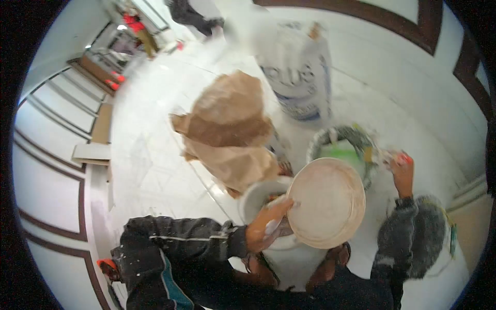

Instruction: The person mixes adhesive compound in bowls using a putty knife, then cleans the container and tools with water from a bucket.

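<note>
My left hand (268, 225) grips the near edge of a round beige bowl-like container (326, 202), its pale face dusted with powder. Under it, between my feet, stands a white bucket (251, 200), partly covered by the container and my hand. Out to the right, my right hand (401, 168) is closed beside a plaster-crusted bucket (316, 142). Something pale seems to be in its fingers, but blur hides what. Inside that crusted bucket is a light green thing (343, 151), partly hidden by the beige container.
An open, crumpled brown paper sack (227, 124) stands ahead on the left. A white printed bag (297, 77) leans near the wall. A dusty dark bundle (421, 237) lies at my right. Farther off are a person in red (135, 26) and another person's dark-clothed legs (194, 18).
</note>
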A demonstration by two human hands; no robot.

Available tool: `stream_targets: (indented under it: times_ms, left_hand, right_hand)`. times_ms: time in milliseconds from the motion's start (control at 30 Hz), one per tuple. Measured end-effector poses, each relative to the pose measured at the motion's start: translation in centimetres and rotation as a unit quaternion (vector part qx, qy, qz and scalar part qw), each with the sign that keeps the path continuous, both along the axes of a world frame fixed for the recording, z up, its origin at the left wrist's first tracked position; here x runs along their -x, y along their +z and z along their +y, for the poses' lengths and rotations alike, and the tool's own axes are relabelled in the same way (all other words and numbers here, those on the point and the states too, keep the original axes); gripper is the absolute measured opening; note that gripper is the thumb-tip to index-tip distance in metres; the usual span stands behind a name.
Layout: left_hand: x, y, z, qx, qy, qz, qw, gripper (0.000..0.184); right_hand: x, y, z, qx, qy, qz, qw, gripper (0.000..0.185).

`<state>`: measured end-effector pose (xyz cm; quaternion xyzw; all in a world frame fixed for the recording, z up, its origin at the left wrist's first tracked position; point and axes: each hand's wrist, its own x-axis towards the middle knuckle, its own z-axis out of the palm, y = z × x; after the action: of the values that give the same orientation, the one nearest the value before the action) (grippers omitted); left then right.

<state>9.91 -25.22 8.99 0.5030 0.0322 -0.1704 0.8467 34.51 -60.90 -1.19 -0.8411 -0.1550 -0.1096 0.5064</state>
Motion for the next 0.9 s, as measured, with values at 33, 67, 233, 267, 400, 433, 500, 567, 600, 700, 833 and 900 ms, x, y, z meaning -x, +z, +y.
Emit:
stream_targets:
  times_ms: [33, 67, 233, 267, 400, 433, 500, 567, 600, 700, 833, 900]
  left_hand:
    - [-2.0, 0.7, 0.7, -0.110, 0.034, -0.122, 0.986, 0.071]
    - [-4.0, 1.4, 1.5, -0.211, 0.088, -0.221, 0.948, 0.070]
    - [-15.4, 5.2, 1.7, -0.315, 0.178, -0.210, 0.908, 0.042]
    - [-17.2, 4.5, 2.1, -0.380, 0.181, -0.209, 0.882, 0.038]
    - [-24.2, 1.0, 0.2, -0.381, 0.119, -0.287, 0.871, 0.035]
    - [-25.2, 1.0, -0.4, -0.392, 0.078, -0.255, 0.880, 0.037]
    - [-26.6, -0.9, -1.4, -0.505, 0.053, -0.343, 0.790, 0.042]
    - [-26.5, -1.6, -2.7, -0.523, 0.016, -0.341, 0.781, 0.047]
    - [-26.5, -2.2, -3.1, -0.555, -0.010, -0.338, 0.760, 0.052]
    - [-26.2, -4.3, -3.9, -0.547, -0.019, -0.357, 0.757, 0.052]
    - [-26.1, -6.2, -3.7, -0.531, -0.046, -0.293, 0.794, 0.058]
    - [-26.3, -7.6, -3.6, -0.512, -0.051, -0.281, 0.810, 0.058]
  right_hand:
    - [-0.1, -1.0, -0.5, -0.049, -0.034, 0.009, 0.998, 0.019]
    - [-0.3, -1.1, -0.1, -0.058, -0.061, -0.014, 0.996, 0.020]
    - [1.1, 3.6, 1.9, -0.215, -0.052, 0.132, 0.966, 0.023]
    - [1.6, 2.9, 1.3, -0.201, -0.045, 0.118, 0.971, 0.023]
    - [1.6, 0.4, 0.6, -0.138, -0.015, 0.080, 0.987, 0.015]
    - [2.5, 0.9, 1.2, -0.163, -0.020, 0.085, 0.983, 0.014]
    - [3.7, 2.9, 2.2, -0.111, 0.000, 0.091, 0.990, 0.015]
    - [4.7, 4.0, 3.7, -0.075, 0.016, 0.087, 0.993, 0.018]
    - [5.0, 3.5, 4.2, -0.069, 0.008, 0.093, 0.993, 0.018]
    - [5.0, 2.0, 5.7, -0.058, -0.010, 0.099, 0.993, 0.020]
    - [4.4, 1.0, 6.7, 0.058, 0.040, 0.017, 0.997, 0.023]
    - [4.0, 0.9, 7.0, 0.100, 0.038, -0.019, 0.994, 0.022]
